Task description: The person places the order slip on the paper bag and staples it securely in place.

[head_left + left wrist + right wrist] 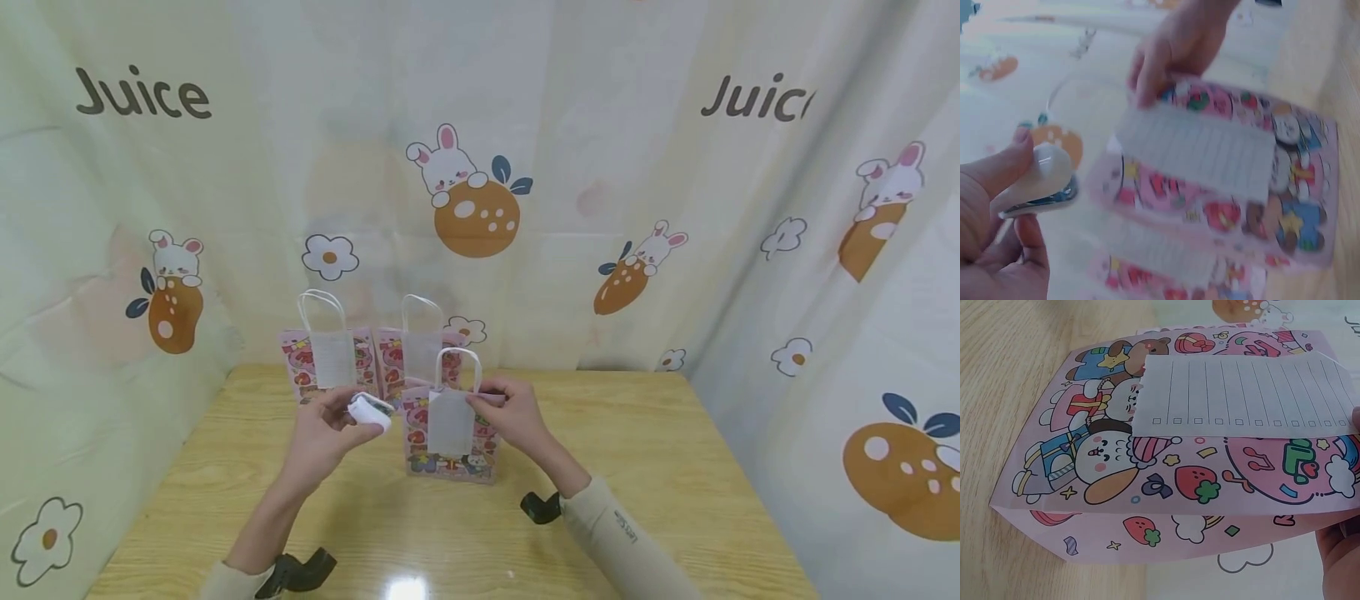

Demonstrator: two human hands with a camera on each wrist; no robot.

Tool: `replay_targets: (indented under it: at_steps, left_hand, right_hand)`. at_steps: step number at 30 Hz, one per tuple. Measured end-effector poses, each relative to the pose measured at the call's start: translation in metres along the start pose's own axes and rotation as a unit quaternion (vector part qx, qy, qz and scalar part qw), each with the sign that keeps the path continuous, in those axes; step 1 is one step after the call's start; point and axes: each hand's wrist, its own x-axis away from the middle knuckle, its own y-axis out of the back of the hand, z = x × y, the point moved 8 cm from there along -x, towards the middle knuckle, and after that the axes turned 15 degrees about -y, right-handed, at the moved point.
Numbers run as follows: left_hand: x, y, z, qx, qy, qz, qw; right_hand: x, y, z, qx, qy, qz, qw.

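A pink gift bag [450, 468] with cartoon animals and white handles stands on the table, a lined checklist sheet [450, 423] lying over its front. My right hand [517, 412] pinches the bag's top edge at the sheet's upper right corner; in the right wrist view only part of that hand [1342, 559] shows at the right edge. To the left of the bag, my left hand [318, 437] holds a small white stapler [369, 412] between thumb and fingers. In the left wrist view the stapler [1044, 178] is apart from the bag, its mouth facing the sheet's top end.
Two similar pink bags, one at the left [300, 354] and one nearer the middle [392, 358], stand behind, each with a lined sheet on its front. A printed curtain [570, 317] hangs along the back and sides of the wooden table [637, 467].
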Motion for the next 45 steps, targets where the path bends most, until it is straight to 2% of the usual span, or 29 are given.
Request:
replay_targets:
  at_steps: [2, 4, 8, 11, 14, 15, 18, 21, 22, 25, 28, 36, 43, 45]
  left_hand:
    - [-0.008, -0.01, -0.01, -0.017, -0.037, 0.008, 0.9992]
    - [-0.015, -0.019, -0.018, -0.043, -0.059, 0.016, 0.9972]
    - [-0.025, -0.04, -0.024, -0.075, -0.066, 0.043, 0.9941]
    - [-0.03, -0.053, -0.028, -0.086, -0.082, 0.07, 0.9905]
    - [-0.034, -0.062, -0.034, -0.105, -0.126, 0.089, 0.9824]
    - [-0.036, -0.066, -0.041, -0.112, -0.143, 0.094, 0.9789]
    - [-0.042, -0.073, -0.047, -0.133, -0.174, 0.101, 0.9705]
    - [-0.048, -0.081, -0.047, -0.149, -0.191, 0.109, 0.9641]
    - [-0.049, -0.084, -0.042, -0.149, -0.192, 0.115, 0.9632]
    - [-0.051, -0.096, -0.038, -0.152, -0.201, 0.134, 0.9585]
    - [-0.053, -0.103, -0.035, -0.174, -0.196, 0.155, 0.9526]
    - [-0.056, -0.102, -0.03, -0.275, -0.173, 0.185, 0.9276]
    - [-0.059, -0.105, -0.023, -0.292, -0.172, 0.217, 0.9154]
    - [-0.058, -0.108, -0.018, -0.298, -0.167, 0.235, 0.9098]
  right_hand:
    - [-0.001, 0.0, 0.001, 0.0, 0.003, 0.001, 1.0]
    - [-0.002, 0.0, 0.003, -0.001, 0.008, 0.002, 1.0]
    - [-0.003, 0.0, 0.003, -0.01, 0.024, 0.0, 1.0]
    - [-0.006, -0.001, -0.011, -0.013, 0.027, -0.003, 1.0]
    - [-0.008, -0.003, -0.018, -0.01, 0.037, -0.004, 0.999]
    - [-0.007, -0.003, -0.017, -0.011, 0.036, -0.002, 0.999]
    - [-0.002, -0.002, -0.001, -0.004, 0.042, 0.003, 0.999]
    - [0.004, -0.001, 0.007, -0.001, 0.04, 0.011, 0.999]
    - [0.005, 0.0, 0.006, 0.001, 0.044, 0.011, 0.999]
    - [0.01, 0.001, 0.002, -0.001, 0.045, 0.011, 0.999]
    - [0.012, 0.002, -0.001, -0.008, 0.04, 0.007, 0.999]
    - [0.01, -0.001, 0.005, 0.003, 0.05, 0.016, 0.999]
    - [0.007, -0.002, 0.006, 0.002, 0.045, 0.032, 0.998]
    - [0.004, -0.004, -0.003, 0.0, 0.041, 0.037, 0.998]
